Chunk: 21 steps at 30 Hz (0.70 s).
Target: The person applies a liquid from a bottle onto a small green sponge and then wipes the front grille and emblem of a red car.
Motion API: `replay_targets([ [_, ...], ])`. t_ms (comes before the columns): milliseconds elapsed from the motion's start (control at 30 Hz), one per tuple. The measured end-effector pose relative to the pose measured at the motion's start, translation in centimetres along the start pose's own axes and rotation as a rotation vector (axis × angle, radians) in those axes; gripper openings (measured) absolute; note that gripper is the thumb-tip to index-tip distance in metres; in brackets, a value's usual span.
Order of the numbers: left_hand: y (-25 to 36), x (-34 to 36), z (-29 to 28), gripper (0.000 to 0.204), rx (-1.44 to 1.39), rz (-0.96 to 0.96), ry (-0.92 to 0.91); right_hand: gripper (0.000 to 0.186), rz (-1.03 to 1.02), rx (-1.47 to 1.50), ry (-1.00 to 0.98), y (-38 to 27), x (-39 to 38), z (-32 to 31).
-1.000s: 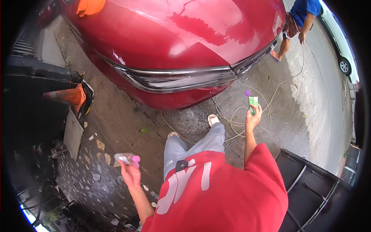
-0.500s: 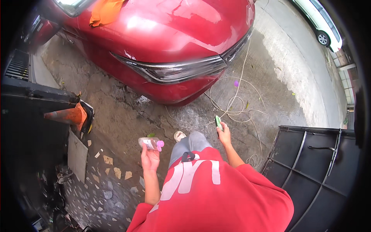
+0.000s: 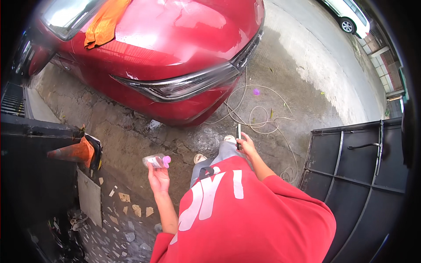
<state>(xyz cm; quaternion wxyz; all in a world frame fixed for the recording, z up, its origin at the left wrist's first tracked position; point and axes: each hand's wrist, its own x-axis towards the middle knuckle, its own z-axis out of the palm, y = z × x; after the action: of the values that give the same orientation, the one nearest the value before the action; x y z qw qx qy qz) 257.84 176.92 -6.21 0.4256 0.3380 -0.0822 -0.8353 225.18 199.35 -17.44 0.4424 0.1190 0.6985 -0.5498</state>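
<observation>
My left hand (image 3: 158,179) is closed around a clear plastic bottle (image 3: 151,161) with a pink cap, tilted almost onto its side. In my right hand (image 3: 248,147) is a small flat block (image 3: 239,133), dark on one face with a pale strip along it; its exact kind does not show. Both hands are in front of my body, apart from each other. Beyond them stands a red car (image 3: 136,57), its headlight (image 3: 184,85) facing me, with wet-looking shine on the hood. An orange cloth (image 3: 103,26) lies on the hood.
A pale hose (image 3: 268,124) lies in loops on the wet concrete, right of the car. An orange traffic cone (image 3: 73,152) is at the left, near a dark wall. A black metal gate (image 3: 342,171) stands at the right. A white car (image 3: 349,17) is far off.
The view has shifted, and both my shoes now show. My right hand has turned the block, so its green face no longer shows. The bottle is still in my left hand.
</observation>
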Motion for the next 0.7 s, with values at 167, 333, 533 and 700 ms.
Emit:
replay_targets([
  [167, -2.5, 0.6, 1.2, 0.040, -0.018, 0.024, -0.025, 0.064, -0.393, -0.171, 0.050, -7.7, 7.0, 0.2],
  [333, -8.3, 2.4, 3.1, 0.041, -0.004, 0.053, 0.038, 0.050, -0.866, -0.440, 0.403, -20.5, 15.2, -1.4],
  [533, -18.2, 4.5, 8.2, 0.038, -0.062, -0.004, 0.110, 0.042, -1.286, -0.913, 0.235, -28.5, 19.7, -1.8],
  [700, -24.5, 3.2, 15.0, 0.036, -0.046, -0.044, 0.156, 0.037, -1.381, -1.026, 0.211, -36.6, 26.7, -6.7],
])
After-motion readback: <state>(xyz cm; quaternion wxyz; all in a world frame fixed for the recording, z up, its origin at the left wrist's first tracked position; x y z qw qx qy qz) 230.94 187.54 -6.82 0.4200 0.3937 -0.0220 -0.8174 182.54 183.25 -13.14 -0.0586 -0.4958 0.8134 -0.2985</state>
